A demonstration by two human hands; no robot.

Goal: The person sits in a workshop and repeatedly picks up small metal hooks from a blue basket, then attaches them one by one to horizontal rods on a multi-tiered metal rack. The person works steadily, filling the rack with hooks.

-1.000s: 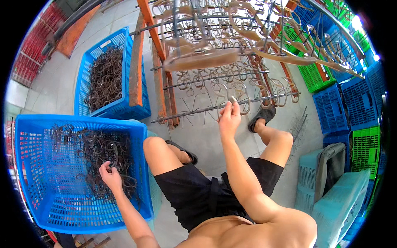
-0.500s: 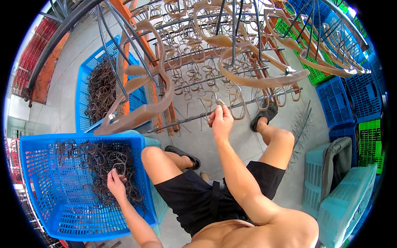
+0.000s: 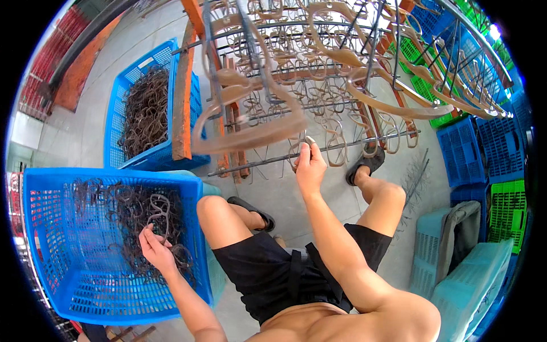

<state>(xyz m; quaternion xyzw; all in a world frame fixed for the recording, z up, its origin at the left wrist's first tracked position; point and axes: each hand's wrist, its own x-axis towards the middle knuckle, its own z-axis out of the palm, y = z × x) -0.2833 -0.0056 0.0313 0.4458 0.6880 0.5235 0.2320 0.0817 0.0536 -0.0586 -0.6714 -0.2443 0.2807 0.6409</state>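
Observation:
My left hand [image 3: 155,249] is inside the near blue basket [image 3: 35,245], its fingers closed on a dark eyeglass frame [image 3: 160,210] that stands up from the pile. Many more dark eyeglass frames [image 3: 128,219] lie tangled around it. Ahead of me, my right hand [image 3: 310,169] is raised beside the lowest rack rod [image 3: 256,165], thumb and fingers pinched on a pale brown eyeglass frame [image 3: 308,140]. Its lower part is hidden by my fingers. Brown frames [image 3: 336,139] hang from the same rod to the right; thin wire hooks stick out bare on its left.
An orange rack [image 3: 183,108] carries several rods of hanging brown frames. Large frames [image 3: 399,102] on wires hang close above my hands. Another blue basket [image 3: 117,131] of dark frames stands at the far left. Blue and green crates [image 3: 464,151] line the right.
A dark eyeglass frame now stands up out of the pile at my left hand. The near hanging frames have shifted right in view. My right hand stays by the rod.

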